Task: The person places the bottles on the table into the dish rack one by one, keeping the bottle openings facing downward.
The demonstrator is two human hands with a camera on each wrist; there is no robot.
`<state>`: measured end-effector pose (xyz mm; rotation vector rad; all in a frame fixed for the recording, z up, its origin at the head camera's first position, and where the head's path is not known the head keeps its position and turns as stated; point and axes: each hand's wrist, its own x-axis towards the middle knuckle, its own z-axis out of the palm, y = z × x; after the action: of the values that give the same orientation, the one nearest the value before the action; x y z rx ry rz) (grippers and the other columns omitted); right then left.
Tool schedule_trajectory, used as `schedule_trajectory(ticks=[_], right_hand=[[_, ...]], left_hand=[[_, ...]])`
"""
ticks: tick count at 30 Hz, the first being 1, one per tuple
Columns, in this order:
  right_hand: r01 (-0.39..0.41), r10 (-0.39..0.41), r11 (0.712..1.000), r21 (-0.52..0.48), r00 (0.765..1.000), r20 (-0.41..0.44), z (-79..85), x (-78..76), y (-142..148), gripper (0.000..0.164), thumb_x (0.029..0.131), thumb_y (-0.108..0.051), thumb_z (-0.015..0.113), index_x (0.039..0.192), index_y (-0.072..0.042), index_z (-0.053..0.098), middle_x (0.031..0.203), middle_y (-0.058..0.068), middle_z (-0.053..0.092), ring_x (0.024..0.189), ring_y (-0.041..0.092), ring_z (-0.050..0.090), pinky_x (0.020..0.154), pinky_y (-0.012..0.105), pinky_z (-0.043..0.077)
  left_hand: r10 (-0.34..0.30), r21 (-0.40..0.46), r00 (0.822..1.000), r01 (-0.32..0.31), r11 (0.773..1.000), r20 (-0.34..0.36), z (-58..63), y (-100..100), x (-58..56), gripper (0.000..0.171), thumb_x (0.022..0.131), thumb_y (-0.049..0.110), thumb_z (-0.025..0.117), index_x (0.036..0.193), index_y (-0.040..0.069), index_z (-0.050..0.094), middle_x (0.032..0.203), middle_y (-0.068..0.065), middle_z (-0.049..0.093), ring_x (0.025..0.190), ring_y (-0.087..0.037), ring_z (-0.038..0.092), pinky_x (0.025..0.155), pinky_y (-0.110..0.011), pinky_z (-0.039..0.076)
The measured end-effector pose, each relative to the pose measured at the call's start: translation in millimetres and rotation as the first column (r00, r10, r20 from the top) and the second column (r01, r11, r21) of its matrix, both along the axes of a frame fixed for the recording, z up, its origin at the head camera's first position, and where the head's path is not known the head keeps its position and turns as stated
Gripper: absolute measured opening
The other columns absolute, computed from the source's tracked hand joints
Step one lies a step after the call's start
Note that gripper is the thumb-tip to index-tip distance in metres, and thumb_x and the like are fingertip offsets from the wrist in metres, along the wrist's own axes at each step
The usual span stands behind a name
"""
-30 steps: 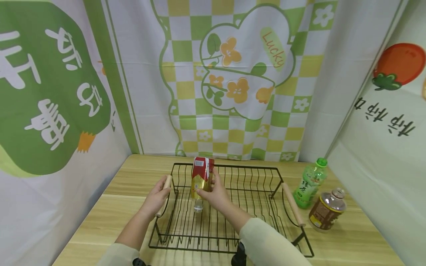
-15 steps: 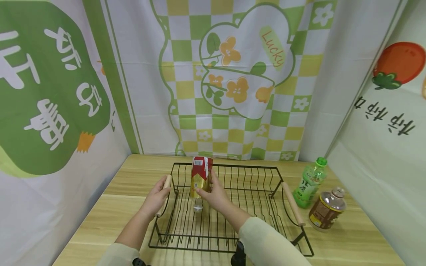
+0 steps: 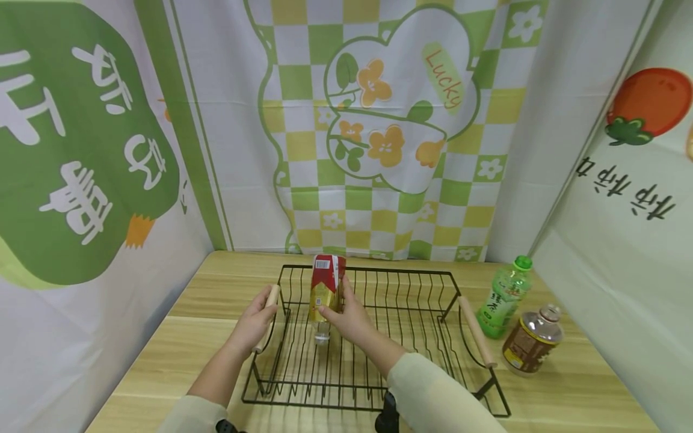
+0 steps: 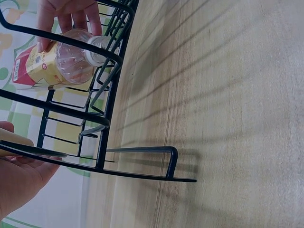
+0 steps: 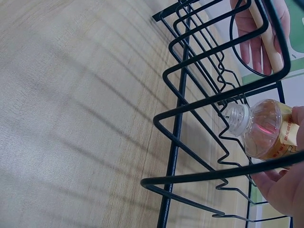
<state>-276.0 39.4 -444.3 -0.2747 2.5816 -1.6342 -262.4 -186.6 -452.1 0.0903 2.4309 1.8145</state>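
a pale wood-grain counter [image 3: 168, 355] runs back to a cloth-hung corner. the back cloth [image 3: 300, 135] carries green, yellow and white checks, orange flowers and the word "lucky"; the left cloth [image 3: 32, 198] shows white characters on a big green patch, and the right cloth [image 3: 612, 270] a red fruit above dark lettering. on the counter stands a black wire rack [image 3: 400, 272], its thin shadows streaking the wood in both wrist views. the left hand [image 3: 254, 322] is clamped on the rack's left wooden handle [image 3: 274, 296]. the right hand [image 3: 352, 316] grips a bottle with a red and gold label [image 3: 326, 282], upside down over the rack's left half, neck down near the wires; whether they touch i cannot tell. right of the rack, a green bottle [image 3: 503, 300] and a brown-labelled bottle [image 3: 532, 344] stand side by side.
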Motion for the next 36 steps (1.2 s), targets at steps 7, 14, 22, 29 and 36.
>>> schedule_trajectory(ticks=[7, 14, 22, 29, 36], right_hand=[[0.011, -0.011, 1.000, -0.015, 1.000, -0.001, 1.1, 0.1, 0.3, 0.096, 0.091, -0.026, 0.070, 0.159, -0.014, 0.005, 0.145, 0.025, 0.045, 0.118, 0.044, 0.059, 0.090, 0.044, 0.057], [0.017, -0.017, 0.999, -0.028, 1.000, 0.004, 2.4, -0.2, 1.3, 0.096, 0.090, -0.026, 0.071, 0.159, -0.013, 0.006, 0.146, 0.026, 0.043, 0.119, 0.046, 0.058, 0.091, 0.047, 0.056], [0.059, -0.057, 0.997, -0.040, 0.998, 0.030, 3.6, -0.2, 0.5, 0.094, 0.090, -0.032, 0.071, 0.159, -0.017, 0.010, 0.152, 0.023, 0.038, 0.128, 0.042, 0.052, 0.093, 0.051, 0.054], [0.096, -0.093, 0.994, -0.061, 0.995, 0.043, 11.3, 3.4, 3.9, 0.091, 0.089, -0.034, 0.072, 0.158, -0.015, 0.016, 0.157, 0.022, 0.030, 0.138, 0.046, 0.039, 0.102, 0.061, 0.045], [0.106, -0.104, 0.993, -0.045, 0.994, 0.041, 23.5, 5.7, 22.2, 0.088, 0.091, -0.032, 0.069, 0.158, -0.015, 0.015, 0.158, 0.023, 0.027, 0.141, 0.045, 0.034, 0.104, 0.062, 0.043]], left_hand=[[0.005, 0.004, 1.000, -0.005, 1.000, -0.004, -1.5, -0.1, -0.6, 0.063, 0.105, 0.016, 0.036, 0.156, -0.002, 0.004, 0.162, -0.028, 0.004, 0.149, -0.045, 0.007, 0.121, -0.058, 0.009], [-0.002, 0.010, 1.000, 0.002, 1.000, -0.003, -1.2, 0.7, -0.5, 0.063, 0.105, 0.017, 0.036, 0.156, -0.001, 0.002, 0.162, -0.028, 0.004, 0.149, -0.046, 0.008, 0.120, -0.059, 0.010], [0.005, 0.005, 1.000, -0.005, 1.000, 0.000, -1.7, -0.7, 0.7, 0.064, 0.105, 0.019, 0.037, 0.157, 0.000, 0.004, 0.162, -0.027, 0.004, 0.149, -0.045, 0.007, 0.121, -0.059, 0.010], [0.011, 0.005, 1.000, -0.011, 1.000, 0.022, -2.3, -1.3, 1.7, 0.063, 0.106, 0.020, 0.036, 0.157, 0.002, 0.004, 0.163, -0.024, 0.004, 0.150, -0.044, 0.007, 0.121, -0.059, 0.009], [0.009, -0.003, 1.000, -0.009, 1.000, 0.028, -1.7, -1.6, -0.1, 0.063, 0.106, 0.020, 0.035, 0.158, 0.003, 0.003, 0.164, -0.023, 0.004, 0.150, -0.043, 0.007, 0.121, -0.058, 0.010]])
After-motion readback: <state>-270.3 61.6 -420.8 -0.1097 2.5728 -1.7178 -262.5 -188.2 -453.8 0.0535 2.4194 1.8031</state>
